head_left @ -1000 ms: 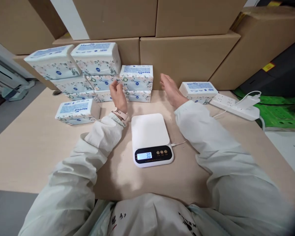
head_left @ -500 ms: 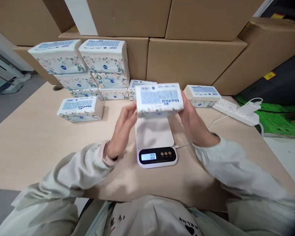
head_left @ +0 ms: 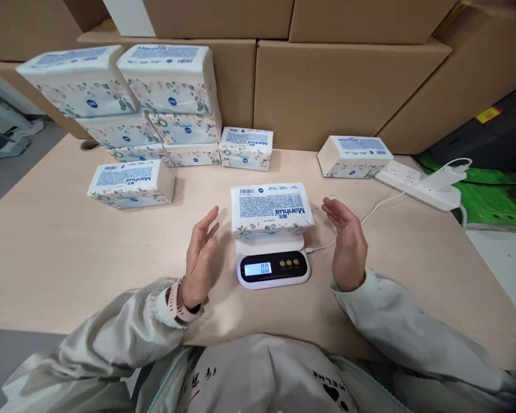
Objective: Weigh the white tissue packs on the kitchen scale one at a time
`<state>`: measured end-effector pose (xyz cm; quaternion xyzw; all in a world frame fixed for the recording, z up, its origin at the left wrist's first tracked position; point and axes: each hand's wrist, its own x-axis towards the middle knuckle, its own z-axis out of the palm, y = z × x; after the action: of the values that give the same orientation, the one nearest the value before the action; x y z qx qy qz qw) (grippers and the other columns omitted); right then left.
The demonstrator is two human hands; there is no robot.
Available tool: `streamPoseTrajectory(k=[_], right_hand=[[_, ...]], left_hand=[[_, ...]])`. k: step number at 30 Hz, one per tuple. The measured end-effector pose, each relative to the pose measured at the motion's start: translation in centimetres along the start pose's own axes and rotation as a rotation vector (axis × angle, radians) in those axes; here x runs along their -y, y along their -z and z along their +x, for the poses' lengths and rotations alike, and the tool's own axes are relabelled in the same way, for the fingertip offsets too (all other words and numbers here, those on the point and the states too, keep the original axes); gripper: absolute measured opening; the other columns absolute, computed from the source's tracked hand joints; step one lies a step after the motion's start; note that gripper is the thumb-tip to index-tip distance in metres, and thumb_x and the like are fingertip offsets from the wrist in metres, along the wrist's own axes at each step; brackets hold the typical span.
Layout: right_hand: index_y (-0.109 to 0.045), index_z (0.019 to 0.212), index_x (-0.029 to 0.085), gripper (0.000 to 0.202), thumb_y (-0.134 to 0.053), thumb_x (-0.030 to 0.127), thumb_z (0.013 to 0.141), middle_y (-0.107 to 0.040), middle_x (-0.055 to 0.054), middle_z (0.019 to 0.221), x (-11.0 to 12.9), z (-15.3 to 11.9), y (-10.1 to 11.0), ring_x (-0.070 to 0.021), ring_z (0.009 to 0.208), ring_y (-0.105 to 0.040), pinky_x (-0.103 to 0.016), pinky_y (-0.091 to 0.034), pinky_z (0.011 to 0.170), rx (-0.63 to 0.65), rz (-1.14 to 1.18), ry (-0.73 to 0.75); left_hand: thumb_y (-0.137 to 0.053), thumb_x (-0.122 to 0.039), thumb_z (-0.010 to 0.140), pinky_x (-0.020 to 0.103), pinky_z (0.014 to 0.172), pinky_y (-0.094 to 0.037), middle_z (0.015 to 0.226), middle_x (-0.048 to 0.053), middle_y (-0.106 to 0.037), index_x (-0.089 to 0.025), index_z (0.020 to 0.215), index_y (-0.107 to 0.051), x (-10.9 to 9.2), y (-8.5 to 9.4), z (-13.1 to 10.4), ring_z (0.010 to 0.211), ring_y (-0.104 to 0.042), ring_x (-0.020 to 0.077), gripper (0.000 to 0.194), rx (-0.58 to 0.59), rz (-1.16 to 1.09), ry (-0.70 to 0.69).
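A white and blue tissue pack point(head_left: 270, 209) rests on the white digital scale point(head_left: 270, 246), whose lit display reads 0.0. To the pack's left, my left hand point(head_left: 201, 258) is held apart from it, fingers extended and holding nothing; a pink watch band circles that wrist. On the other side my right hand point(head_left: 348, 244) is also empty, palm facing the pack with a gap between. A thin white cable point(head_left: 370, 215) runs from the scale's right side past my right hand.
Stacked tissue packs point(head_left: 167, 86) stand at the back left. Single packs lie at the left point(head_left: 131, 183), back middle point(head_left: 246, 148) and back right point(head_left: 353, 156). A white power strip point(head_left: 419, 183) is beside the right one. Cardboard boxes point(head_left: 344, 94) line the back.
The tissue pack has come down onto the scale. Both hands have let go of it and moved outward and toward me. The view has shifted slightly.
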<state>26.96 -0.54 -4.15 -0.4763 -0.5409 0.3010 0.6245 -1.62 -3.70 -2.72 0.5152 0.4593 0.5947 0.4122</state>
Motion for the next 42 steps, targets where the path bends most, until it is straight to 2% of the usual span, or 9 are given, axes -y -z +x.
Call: streamPoseTrajectory(k=[2,5,10,16,29,42], right_hand=[[-0.072,0.139,0.034,0.044,-0.051,0.057,0.107,-0.074,-0.006,0.144,-0.5,0.1,0.0,-0.0295,0.134,-0.07,-0.062,-0.046,0.126,-0.088,-0.01,0.007],[-0.073,0.136,0.031,0.044,-0.049,0.056,0.108,-0.075,-0.008,0.139,-1.1,0.2,0.0,-0.03,0.131,-0.071,-0.062,-0.047,0.123,-0.122,-0.037,-0.018],[-0.074,0.135,0.033,0.042,-0.048,0.054,0.109,-0.075,-0.006,0.137,-1.4,0.1,0.1,-0.0297,0.131,-0.07,-0.061,-0.046,0.123,-0.116,-0.024,0.007],[-0.073,0.134,0.024,0.05,-0.047,0.058,0.108,-0.075,-0.009,0.138,-1.3,0.0,0.1,-0.0298,0.132,-0.069,-0.06,-0.046,0.123,-0.125,-0.051,-0.01],[-0.072,0.136,0.028,0.047,-0.045,0.055,0.109,-0.075,-0.006,0.139,-1.4,-0.1,0.4,-0.0284,0.133,-0.068,-0.058,-0.048,0.122,-0.085,-0.088,0.006],[-0.074,0.134,0.028,0.048,-0.043,0.056,0.109,-0.075,-0.006,0.137,-1.3,-0.1,0.4,-0.0293,0.131,-0.069,-0.059,-0.046,0.124,-0.07,-0.12,0.004]], left_hand=[[-0.062,-0.051,0.106,0.051,0.135,-0.036,0.167,0.009,-0.052,-0.03,0.146,-0.066,0.0,0.2,0.1,0.162,-0.042,0.029,0.046,-0.04,0.004,0.03],[-0.065,-0.054,0.104,0.049,0.135,-0.037,0.167,0.01,-0.053,-0.028,0.144,-0.067,-0.1,0.3,0.2,0.162,-0.043,0.029,0.048,-0.056,0.01,0.079],[-0.064,-0.053,0.104,0.049,0.134,-0.037,0.167,0.009,-0.053,-0.028,0.145,-0.067,0.0,0.4,0.3,0.16,-0.045,0.0295,0.048,-0.039,0.017,0.082],[-0.064,-0.054,0.103,0.056,0.131,-0.038,0.164,0.008,-0.055,-0.03,0.145,-0.067,0.6,0.5,0.4,0.156,-0.048,0.0328,0.049,-0.005,-0.002,0.087],[-0.068,-0.057,0.1,0.059,0.131,-0.037,0.155,0.011,-0.062,-0.027,0.138,-0.07,1.7,0.6,0.6,0.152,-0.051,0.0334,0.048,-0.059,-0.059,0.173],[-0.07,-0.051,0.097,0.066,0.133,-0.032,0.154,0.011,-0.063,-0.027,0.136,-0.069,1.5,0.5,0.8,0.149,-0.054,0.0346,0.046,-0.066,-0.054,0.192]])
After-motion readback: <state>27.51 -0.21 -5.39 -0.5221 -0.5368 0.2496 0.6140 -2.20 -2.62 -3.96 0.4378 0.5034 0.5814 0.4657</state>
